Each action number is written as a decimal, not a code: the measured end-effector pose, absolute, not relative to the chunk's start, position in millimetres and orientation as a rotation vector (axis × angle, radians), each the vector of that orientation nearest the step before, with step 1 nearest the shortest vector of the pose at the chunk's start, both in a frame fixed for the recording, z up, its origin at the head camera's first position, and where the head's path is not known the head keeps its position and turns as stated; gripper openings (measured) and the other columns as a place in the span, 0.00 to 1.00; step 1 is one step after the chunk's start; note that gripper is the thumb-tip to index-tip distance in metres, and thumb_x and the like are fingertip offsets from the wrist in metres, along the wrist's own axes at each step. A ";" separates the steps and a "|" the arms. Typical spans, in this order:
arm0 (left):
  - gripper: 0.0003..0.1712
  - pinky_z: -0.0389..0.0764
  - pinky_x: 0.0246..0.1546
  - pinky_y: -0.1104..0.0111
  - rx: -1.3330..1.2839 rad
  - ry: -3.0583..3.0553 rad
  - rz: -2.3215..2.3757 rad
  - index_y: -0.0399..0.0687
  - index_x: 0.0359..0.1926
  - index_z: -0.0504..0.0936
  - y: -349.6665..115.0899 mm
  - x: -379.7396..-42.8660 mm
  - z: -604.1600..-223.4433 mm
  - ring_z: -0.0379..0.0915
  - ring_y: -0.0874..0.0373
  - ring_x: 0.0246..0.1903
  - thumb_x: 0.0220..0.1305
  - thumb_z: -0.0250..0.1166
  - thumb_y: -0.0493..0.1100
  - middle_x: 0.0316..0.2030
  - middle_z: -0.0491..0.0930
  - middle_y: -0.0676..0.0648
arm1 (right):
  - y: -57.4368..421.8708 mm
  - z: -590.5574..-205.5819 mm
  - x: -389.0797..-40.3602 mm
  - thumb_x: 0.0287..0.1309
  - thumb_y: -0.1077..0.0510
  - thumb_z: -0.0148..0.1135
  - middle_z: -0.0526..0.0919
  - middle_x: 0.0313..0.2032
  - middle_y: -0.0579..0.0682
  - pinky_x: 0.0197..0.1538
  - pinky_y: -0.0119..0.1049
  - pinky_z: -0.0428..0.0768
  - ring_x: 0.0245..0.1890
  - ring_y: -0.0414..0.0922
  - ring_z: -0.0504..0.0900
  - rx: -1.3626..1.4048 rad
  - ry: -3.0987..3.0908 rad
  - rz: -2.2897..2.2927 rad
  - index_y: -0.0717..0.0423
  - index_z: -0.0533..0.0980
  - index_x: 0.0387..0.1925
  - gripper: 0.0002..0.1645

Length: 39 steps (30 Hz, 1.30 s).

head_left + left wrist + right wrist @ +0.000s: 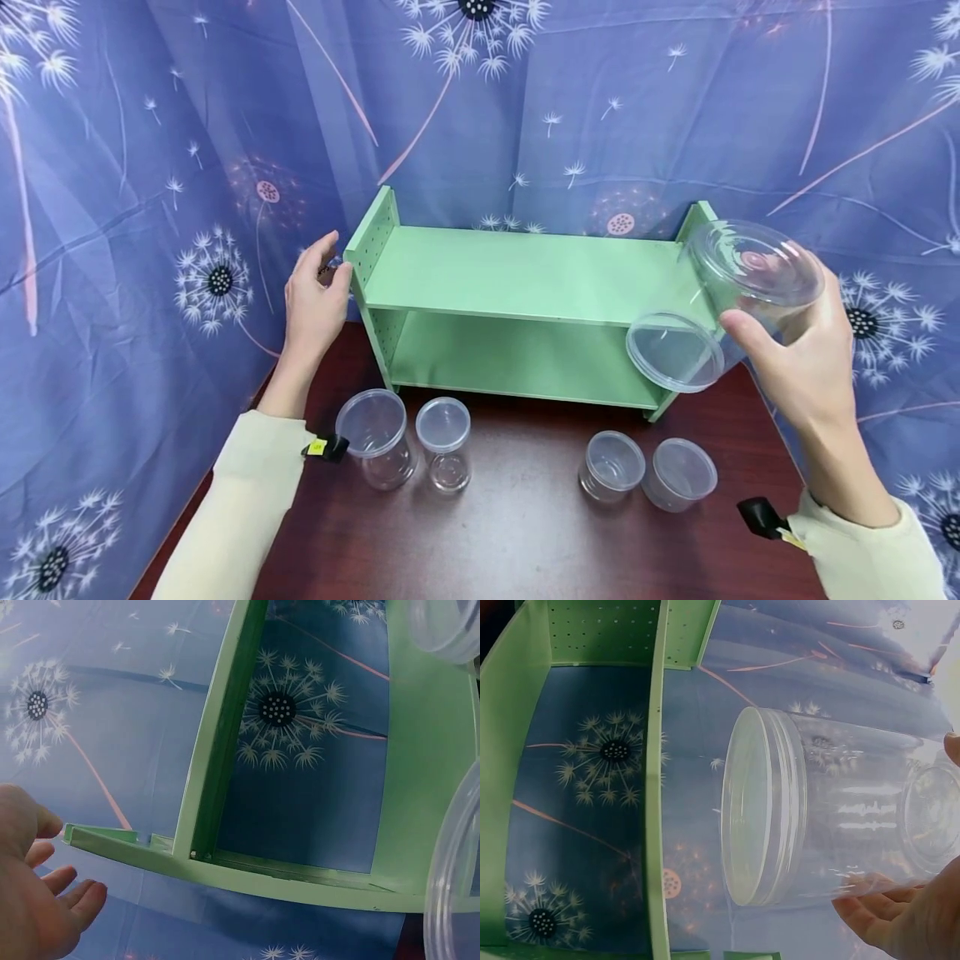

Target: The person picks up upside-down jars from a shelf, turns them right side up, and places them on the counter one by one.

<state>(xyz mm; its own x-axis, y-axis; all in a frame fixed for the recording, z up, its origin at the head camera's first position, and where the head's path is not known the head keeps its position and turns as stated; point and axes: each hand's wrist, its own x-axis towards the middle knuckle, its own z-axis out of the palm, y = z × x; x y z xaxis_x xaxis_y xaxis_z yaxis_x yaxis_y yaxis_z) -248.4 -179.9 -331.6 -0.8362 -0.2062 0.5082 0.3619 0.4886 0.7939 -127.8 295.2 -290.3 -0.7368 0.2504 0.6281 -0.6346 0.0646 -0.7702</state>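
A large clear plastic jar (757, 267) with a translucent lid (675, 352) is gripped near its base by my right hand (813, 358). It is tipped over, lid down and to the left, in front of the green shelf's right end. The right wrist view shows the fingers beneath the jar (855, 802) and the thumb on its other side. My left hand (318, 304) holds nothing, its fingers loosely bent at the upper corner of the left side panel (372, 242). In the left wrist view those fingertips (90, 900) lie close to the panel's end.
The green two-tier shelf (510, 271) stands at the back of the dark red-brown table (517, 533). On the table's left are a wide lidded jar (386, 462) and a narrower one (448, 467). Two short lidded tubs (611, 467) sit on the right. A blue dandelion-patterned curtain (465, 125) hangs behind.
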 end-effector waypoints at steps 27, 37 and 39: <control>0.29 0.77 0.59 0.71 -0.357 -1.955 -1.590 0.30 0.70 0.70 -147.2 -176.0 -366.2 0.75 0.46 0.61 0.69 0.59 0.24 0.63 0.76 0.34 | 295.3 -357.2 -101.2 0.54 0.77 0.64 0.81 0.58 0.57 0.50 0.25 0.83 0.44 0.42 0.87 0.221 -1.684 1.843 0.61 0.64 0.72 0.43; 0.29 0.78 0.57 0.71 -0.421 -1.966 -1.635 0.29 0.69 0.71 -130.1 -156.7 -382.9 0.76 0.44 0.59 0.67 0.61 0.22 0.62 0.78 0.37 | 285.3 -381.8 -101.3 0.58 0.79 0.61 0.82 0.58 0.60 0.56 0.31 0.81 0.51 0.46 0.86 0.311 -1.588 1.883 0.64 0.64 0.71 0.40; 0.29 0.79 0.57 0.71 -0.435 -1.964 -1.638 0.29 0.68 0.71 -126.6 -152.6 -385.9 0.77 0.43 0.59 0.67 0.61 0.22 0.62 0.78 0.37 | 282.1 -387.4 -101.2 0.59 0.79 0.61 0.82 0.59 0.60 0.56 0.31 0.81 0.52 0.46 0.86 0.316 -1.592 1.890 0.65 0.64 0.72 0.39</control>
<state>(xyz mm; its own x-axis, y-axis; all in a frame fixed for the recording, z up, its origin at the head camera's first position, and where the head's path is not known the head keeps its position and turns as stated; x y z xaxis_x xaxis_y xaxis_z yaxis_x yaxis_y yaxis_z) -152.6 -126.6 -385.9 -0.8018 -0.0934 0.5903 0.5640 0.2085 0.7990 -101.2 282.1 -387.4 -0.7670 0.3137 0.5598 -0.6050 -0.0629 -0.7937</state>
